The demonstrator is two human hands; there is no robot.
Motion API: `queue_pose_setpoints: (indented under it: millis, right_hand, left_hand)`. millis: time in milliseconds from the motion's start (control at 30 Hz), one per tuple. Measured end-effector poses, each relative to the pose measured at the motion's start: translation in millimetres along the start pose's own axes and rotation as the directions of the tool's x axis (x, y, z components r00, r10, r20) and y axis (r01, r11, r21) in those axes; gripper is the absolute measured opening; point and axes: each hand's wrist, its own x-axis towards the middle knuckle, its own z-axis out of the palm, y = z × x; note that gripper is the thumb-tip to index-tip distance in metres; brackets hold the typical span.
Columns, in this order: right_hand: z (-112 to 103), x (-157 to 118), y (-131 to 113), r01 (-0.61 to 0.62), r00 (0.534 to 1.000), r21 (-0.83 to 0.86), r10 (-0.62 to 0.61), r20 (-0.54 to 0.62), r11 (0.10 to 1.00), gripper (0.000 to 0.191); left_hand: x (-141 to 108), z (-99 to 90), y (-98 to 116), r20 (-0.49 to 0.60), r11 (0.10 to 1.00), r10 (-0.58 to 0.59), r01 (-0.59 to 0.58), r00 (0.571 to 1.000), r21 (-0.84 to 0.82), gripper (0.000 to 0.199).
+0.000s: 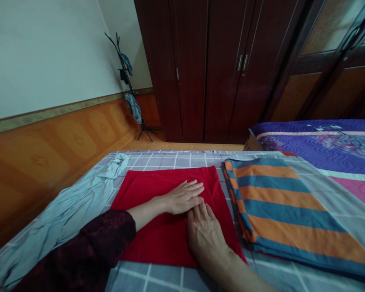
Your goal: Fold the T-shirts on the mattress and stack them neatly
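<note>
A red cloth (pixel 161 239), folded into a rough square, lies flat in front of me on the checked bed sheet (pixel 152 280). My left hand (pixel 187 196) rests palm down on its middle, fingers stretched out toward the right. Just below and touching it, my right hand (pixel 205 233) also presses on the red cloth, its fingers pointing away from me and partly tucked by the left thumb. Neither hand grasps anything. Slight wrinkles show in the red cloth near its far right corner.
Right of the red cloth lies a folded blue-and-orange striped cloth (pixel 280 198). A crumpled pale cloth (pixel 69 211) stretches along the left edge. Beyond the bed stand a coat rack (pixel 129 81) and a dark wardrobe (pixel 219 73). A purple quilted bedspread (pixel 310 146) is at far right.
</note>
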Motion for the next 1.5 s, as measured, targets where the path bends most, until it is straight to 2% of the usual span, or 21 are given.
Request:
queue_pose_setpoints:
  millis: [133, 267, 400, 500, 567, 700, 767, 867, 933, 1067, 1133, 1200, 1233, 1300, 1400, 1467, 1500]
  right_hand:
    - [5, -3, -6, -0.002, 0.998, -0.073, -0.003, -0.065, 0.997, 0.047]
    - [14, -4, -4, 0.009, 0.996, -0.014, -0.010, -0.089, 1.000, 0.046]
    - [20, -6, -3, 0.026, 0.995, 0.021, -0.024, -0.096, 0.999, 0.047]
    - [20, -7, -3, 0.024, 0.997, 0.010, -0.023, -0.080, 1.000, 0.047]
    - [17, -6, -2, 0.028, 0.997, -0.010, -0.028, -0.065, 1.000, 0.047]
    - [11, -6, 0, 0.027, 0.998, -0.004, -0.028, -0.049, 1.000, 0.047]
    - [8, -5, 0, 0.015, 0.999, 0.011, -0.014, -0.030, 1.000, 0.047]
    - [5, 0, 0, -0.021, 1.000, 0.074, 0.021, 0.001, 0.997, 0.046]
    - [5, 2, 2, -0.049, 0.999, 0.138, 0.049, 0.007, 0.989, 0.045]
    - [12, -2, 17, -0.045, 0.999, 0.181, 0.047, -0.009, 0.982, 0.052]
    - [18, -11, 30, -0.036, 0.998, 0.161, 0.044, -0.045, 0.986, 0.057]
    - [22, -20, 40, -0.056, 0.992, 0.137, 0.070, -0.103, 0.989, 0.061]
    - [22, -23, 42, -0.069, 0.988, 0.127, 0.085, -0.128, 0.989, 0.060]
    - [16, -24, 33, -0.065, 0.984, 0.117, 0.083, -0.157, 0.991, 0.056]
    - [1, -15, -2, 0.059, 0.991, 0.129, -0.042, -0.127, 0.990, 0.050]
    - [-6, -11, -23, 0.164, 0.984, 0.146, -0.152, -0.088, 0.976, 0.051]
    - [-8, -11, -29, 0.199, 0.979, 0.150, -0.190, -0.073, 0.968, 0.053]
  left_hand:
    - [23, -3.3, -16, -0.012, 0.991, -0.009, 0.010, 1.000, 0.130, 0.060]
    - [38, -1.8, -19, -0.079, 0.975, -0.076, 0.091, 0.994, 0.205, 0.066]
    - [52, 1.4, -25, -0.147, 0.963, -0.090, 0.123, 0.985, 0.238, 0.067]
    - [57, -4.1, -43, -0.223, 0.943, -0.158, 0.214, 0.962, 0.255, 0.064]
    - [52, -10.7, -56, -0.283, 0.923, -0.223, 0.295, 0.933, 0.248, 0.065]
    - [13, -15.2, -65, -0.391, 0.886, -0.289, 0.399, 0.874, 0.235, 0.065]
    - [-16, -8.4, -63, -0.391, 0.895, -0.257, 0.370, 0.884, 0.248, 0.065]
    - [-62, 7.8, -68, -0.322, 0.911, -0.196, 0.293, 0.926, 0.290, 0.064]
    - [-89, 15.9, -83, -0.316, 0.893, -0.244, 0.339, 0.917, 0.294, 0.063]
    - [-145, 16.8, -125, -0.404, 0.817, -0.424, 0.535, 0.810, 0.215, 0.059]
    - [-169, 13.8, -133, -0.460, 0.770, -0.484, 0.612, 0.745, 0.181, 0.059]
    - [-184, 12.6, -121, -0.507, 0.752, -0.486, 0.636, 0.712, 0.172, 0.059]
    - [-186, 13.4, -107, -0.519, 0.766, -0.459, 0.617, 0.721, 0.181, 0.058]
    - [-180, 18.6, -70, -0.497, 0.840, -0.339, 0.495, 0.799, 0.223, 0.057]
    - [-156, 33.8, -15, -0.396, 0.920, -0.155, 0.279, 0.905, 0.276, 0.062]
    - [-145, 45.8, 4, -0.322, 0.942, -0.105, 0.198, 0.941, 0.271, 0.067]
    - [-146, 51.4, 5, -0.295, 0.947, -0.099, 0.180, 0.951, 0.265, 0.068]
